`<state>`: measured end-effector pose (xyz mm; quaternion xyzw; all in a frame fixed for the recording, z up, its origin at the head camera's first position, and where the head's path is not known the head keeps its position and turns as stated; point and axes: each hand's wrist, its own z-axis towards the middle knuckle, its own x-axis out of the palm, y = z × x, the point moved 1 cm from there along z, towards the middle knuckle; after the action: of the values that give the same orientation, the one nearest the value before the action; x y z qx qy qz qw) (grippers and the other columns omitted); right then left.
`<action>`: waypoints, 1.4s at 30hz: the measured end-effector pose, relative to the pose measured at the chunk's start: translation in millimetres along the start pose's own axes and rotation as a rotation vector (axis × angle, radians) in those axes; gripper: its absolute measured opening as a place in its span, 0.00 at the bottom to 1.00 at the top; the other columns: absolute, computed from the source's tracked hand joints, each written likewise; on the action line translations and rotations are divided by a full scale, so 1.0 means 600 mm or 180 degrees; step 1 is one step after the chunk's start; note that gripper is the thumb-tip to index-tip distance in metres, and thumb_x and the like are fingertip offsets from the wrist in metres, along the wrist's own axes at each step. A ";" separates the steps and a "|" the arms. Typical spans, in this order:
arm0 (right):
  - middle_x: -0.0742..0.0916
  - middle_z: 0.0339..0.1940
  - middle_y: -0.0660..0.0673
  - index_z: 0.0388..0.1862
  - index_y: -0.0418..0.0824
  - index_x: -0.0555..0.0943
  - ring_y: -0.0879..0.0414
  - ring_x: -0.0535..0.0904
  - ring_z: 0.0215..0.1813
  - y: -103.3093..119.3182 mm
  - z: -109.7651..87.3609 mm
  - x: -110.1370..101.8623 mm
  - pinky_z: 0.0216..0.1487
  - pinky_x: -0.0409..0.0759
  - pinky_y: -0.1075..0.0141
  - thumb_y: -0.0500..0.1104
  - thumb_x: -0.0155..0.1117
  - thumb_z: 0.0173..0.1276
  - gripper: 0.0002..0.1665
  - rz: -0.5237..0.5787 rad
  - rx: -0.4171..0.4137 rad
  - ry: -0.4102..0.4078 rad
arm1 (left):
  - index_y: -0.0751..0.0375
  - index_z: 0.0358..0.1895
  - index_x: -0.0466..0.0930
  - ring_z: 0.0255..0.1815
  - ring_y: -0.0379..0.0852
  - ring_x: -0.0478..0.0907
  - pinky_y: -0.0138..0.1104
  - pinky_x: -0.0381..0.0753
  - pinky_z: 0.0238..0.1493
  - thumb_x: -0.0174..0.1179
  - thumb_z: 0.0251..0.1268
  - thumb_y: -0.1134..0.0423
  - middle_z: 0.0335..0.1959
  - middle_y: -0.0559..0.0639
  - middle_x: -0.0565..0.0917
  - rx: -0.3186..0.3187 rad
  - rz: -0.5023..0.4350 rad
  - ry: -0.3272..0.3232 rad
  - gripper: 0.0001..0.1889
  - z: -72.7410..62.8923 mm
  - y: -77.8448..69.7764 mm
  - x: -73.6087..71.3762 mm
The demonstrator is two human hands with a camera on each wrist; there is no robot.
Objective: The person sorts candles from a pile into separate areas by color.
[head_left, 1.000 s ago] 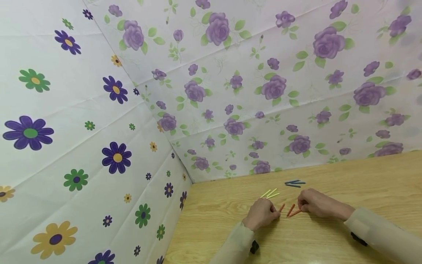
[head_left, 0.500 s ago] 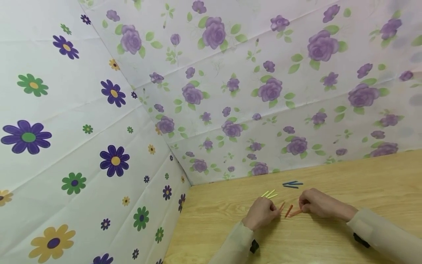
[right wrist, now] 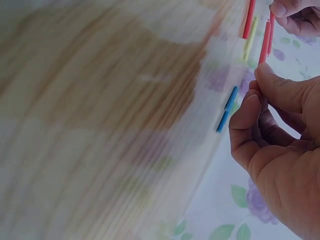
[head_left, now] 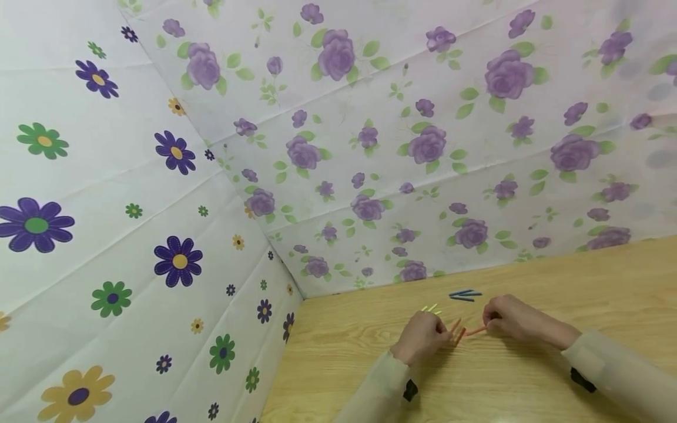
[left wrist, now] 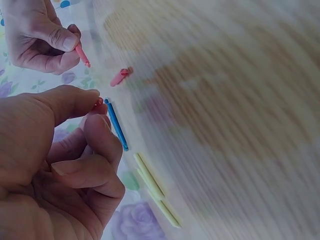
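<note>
My left hand [head_left: 421, 338] pinches a short, thin orange-red stick [head_left: 456, 324] between thumb and fingertips. In the left wrist view only the end of that stick [left wrist: 99, 102] shows at the fingertips. A second such stick [head_left: 476, 331] is pinched by my right hand [head_left: 517, 320], its free end pointing toward the left hand; the right wrist view shows this stick [right wrist: 264, 42] standing out from the thumb tip. Between the hands lies a third orange-red stick [head_left: 460, 337], on the table close to the left fingertips.
Several yellow sticks [head_left: 432, 308] lie just behind my left hand, partly covered by it. Beyond my right hand is a small group of blue sticks [head_left: 464, 295]. The wooden table [head_left: 344, 346] meets flowered cloth walls [head_left: 370, 176] at the back and left.
The right hand has shifted slightly away from me, and its stick has changed position and angle. My left hand has moved a little forward, covering more of the yellow sticks. The head view has turned slightly.
</note>
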<state>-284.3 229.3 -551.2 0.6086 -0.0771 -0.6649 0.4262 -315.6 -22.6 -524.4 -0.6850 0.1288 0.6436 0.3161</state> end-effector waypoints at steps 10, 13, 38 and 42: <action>0.84 0.28 0.55 0.29 0.46 0.84 0.69 0.69 0.30 -0.006 -0.014 -0.028 0.34 0.69 0.69 0.32 0.68 0.73 0.13 -0.0061 0.0152 -0.0141 | 0.50 0.25 0.92 0.17 0.28 0.66 0.21 0.66 0.23 0.69 0.77 0.54 0.18 0.35 0.84 0.0156 0.0180 -0.0069 0.16 0.030 -0.020 0.002; 0.85 0.30 0.54 0.30 0.45 0.85 0.70 0.70 0.31 -0.011 -0.018 -0.035 0.34 0.70 0.69 0.31 0.68 0.73 0.12 -0.0065 0.0164 -0.0169 | 0.50 0.26 0.93 0.18 0.28 0.68 0.20 0.67 0.24 0.69 0.77 0.54 0.19 0.35 0.85 0.0166 0.0138 -0.0013 0.16 0.039 -0.027 -0.001; 0.89 0.33 0.51 0.34 0.41 0.87 0.68 0.77 0.34 -0.063 -0.065 -0.080 0.36 0.77 0.67 0.31 0.68 0.75 0.09 -0.0070 0.0561 -0.0405 | 0.52 0.37 0.96 0.17 0.28 0.65 0.20 0.67 0.25 0.64 0.82 0.54 0.25 0.39 0.90 0.0697 0.0442 0.0186 0.14 0.127 -0.080 0.012; 0.89 0.32 0.51 0.33 0.41 0.88 0.69 0.77 0.34 -0.071 -0.073 -0.088 0.36 0.77 0.67 0.30 0.68 0.74 0.09 -0.0121 0.0578 -0.0475 | 0.49 0.40 0.96 0.20 0.27 0.71 0.20 0.71 0.28 0.65 0.82 0.52 0.30 0.37 0.91 0.0669 0.0498 0.0194 0.12 0.143 -0.091 0.014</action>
<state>-271.4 309.1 -548.9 0.5949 -0.1570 -0.7065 0.3497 -351.3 72.4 -515.5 -0.6552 0.2581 0.6282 0.3309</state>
